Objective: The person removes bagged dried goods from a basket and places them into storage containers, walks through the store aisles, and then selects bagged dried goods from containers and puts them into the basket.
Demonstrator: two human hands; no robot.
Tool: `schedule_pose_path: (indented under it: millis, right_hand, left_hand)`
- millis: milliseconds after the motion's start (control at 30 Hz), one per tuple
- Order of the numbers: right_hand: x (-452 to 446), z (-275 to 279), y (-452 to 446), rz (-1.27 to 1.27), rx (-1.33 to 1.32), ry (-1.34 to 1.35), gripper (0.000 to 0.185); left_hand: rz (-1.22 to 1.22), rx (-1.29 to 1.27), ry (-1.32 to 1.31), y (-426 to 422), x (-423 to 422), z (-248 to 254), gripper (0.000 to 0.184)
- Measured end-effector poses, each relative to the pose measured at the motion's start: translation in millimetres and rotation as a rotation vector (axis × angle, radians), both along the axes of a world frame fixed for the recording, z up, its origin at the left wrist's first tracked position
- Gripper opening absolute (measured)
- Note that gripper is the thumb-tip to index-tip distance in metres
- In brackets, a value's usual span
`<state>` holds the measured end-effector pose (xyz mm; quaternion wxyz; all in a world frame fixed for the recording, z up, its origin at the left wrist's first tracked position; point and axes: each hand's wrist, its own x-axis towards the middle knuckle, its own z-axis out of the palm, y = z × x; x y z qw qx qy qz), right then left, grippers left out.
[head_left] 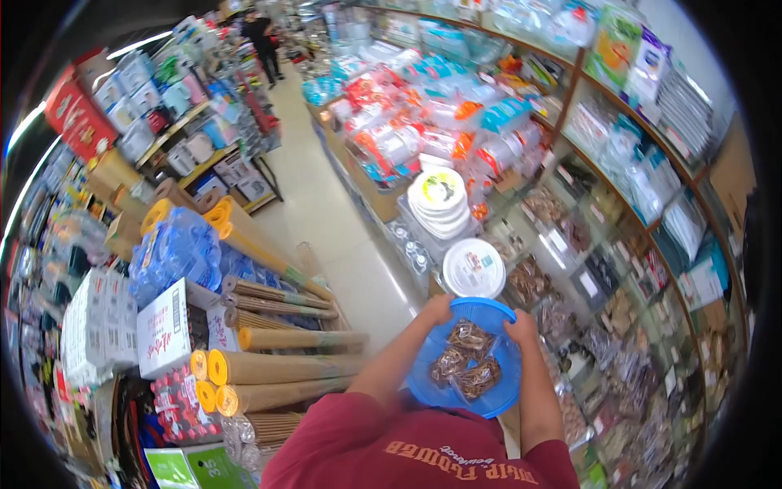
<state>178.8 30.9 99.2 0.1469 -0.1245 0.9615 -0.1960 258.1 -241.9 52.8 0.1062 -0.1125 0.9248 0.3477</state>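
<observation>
A round blue plastic basket (423, 371) is held close against the front of my maroon shirt. My left hand (437, 310) grips its rim on the left side, fingers wrapped round it. On the right side of the rim, my right hand (520, 328) is closed the same way. Several clear bags of thin brown items (468, 359) lie in the bottom of the basket; their exact kind is too small to tell. Just beyond the basket sits a round white-lidded tub (474, 268), with a stack of white round containers (440, 200) behind it.
Glass display cases (562, 244) and loaded shelves run along the right. Packaged goods with orange and teal wrapping (432, 114) cover the counter ahead. Long rolls (285, 367), cartons (167, 326) and bottled-water packs (175, 253) crowd the left. A person (261, 45) stands far down the aisle (318, 179).
</observation>
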Motion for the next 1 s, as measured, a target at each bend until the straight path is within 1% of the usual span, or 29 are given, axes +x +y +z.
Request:
schedule_pose_path:
  millis: [67, 133, 200, 233, 300, 333, 400, 433, 500, 533, 567, 600, 633, 667, 700, 733, 800, 833, 900, 1000]
  right_hand:
    - [17, 2, 17, 0.004, -0.005, -0.019, 0.033]
    - [33, 12, 32, -0.043, 0.046, 0.0, 0.03]
    - [46, 22, 49, -0.095, 0.091, -0.088, 0.035]
    - [52, 17, 62, -0.141, 0.103, -0.098, 0.035]
    - [59, -1, 83, -0.151, 0.06, -0.006, 0.035]
    - [61, -4, 92, -0.178, 0.069, -0.009, 0.035]
    - [68, -10, 109, -0.159, -0.031, 0.094, 0.036]
    - [67, -12, 121, -0.178, -0.029, 0.083, 0.036]
    - [68, -20, 152, -0.285, -0.025, 0.019, 0.035]
    - [72, -24, 170, -0.303, -0.098, 0.0, 0.033]
    - [75, -24, 185, -0.327, -0.176, -0.005, 0.032]
    - [80, -18, 194, -0.367, -0.183, -0.013, 0.032]
    - [84, -8, 202, -0.406, -0.105, -0.033, 0.03]
    - [88, 0, 208, -0.434, -0.024, -0.054, 0.029]
    - [91, 1, 214, -0.452, -0.044, -0.044, 0.03]
    - [92, -3, 221, -0.459, -0.045, -0.046, 0.03]
    - [87, -12, 232, -0.539, -0.074, -0.058, 0.031]
    - [85, -16, 237, -0.545, -0.08, -0.06, 0.031]
    - [80, -24, 247, -0.648, -0.094, 0.026, 0.031]
    - [72, -27, 261, -0.665, -0.185, 0.022, 0.032]
  left_hand:
    - [-0.133, 0.011, 0.07, 12, -1, -33, 0.033]
    - [-0.146, 0.038, 0.03, 32, 4, -16, 0.03]
    - [-0.144, 0.011, 0.067, 52, 3, -10, 0.028]
    - [-0.189, 0.027, 0.059, 59, 2, -11, 0.028]
    - [-0.251, -0.047, 0.101, 73, -4, -11, 0.032]
    - [-0.277, -0.037, 0.099, 80, -8, -6, 0.032]
    - [-0.314, -0.074, 0.022, 92, -9, 7, 0.039]
    - [-0.333, -0.072, 0.012, 98, -7, 12, 0.039]
    - [-0.256, -0.097, 0.337, 115, 13, 19, 0.036]
    - [-0.231, -0.103, 0.619, 125, 25, 25, 0.043]
    - [-0.324, -0.104, 0.665, 135, 36, 35, 0.047]
    - [-0.415, -0.104, 0.722, 143, 41, 41, 0.05]
    - [-0.446, -0.096, 0.716, 152, 42, 37, 0.05]
    - [-0.595, -0.03, 0.664, 162, 44, 32, 0.053]
    - [-0.735, 0.035, 0.612, 173, 44, 35, 0.057]
    - [-0.742, 0.036, 0.61, 183, 43, 37, 0.057]
    - [-0.658, -0.091, 0.302, 205, 40, 46, 0.066]
    - [-0.665, -0.096, 0.3, 214, 39, 48, 0.066]
    - [-0.639, -0.323, 0.074, 231, 38, 50, 0.07]
    - [-0.566, -0.349, 0.065, 246, 35, 48, 0.068]
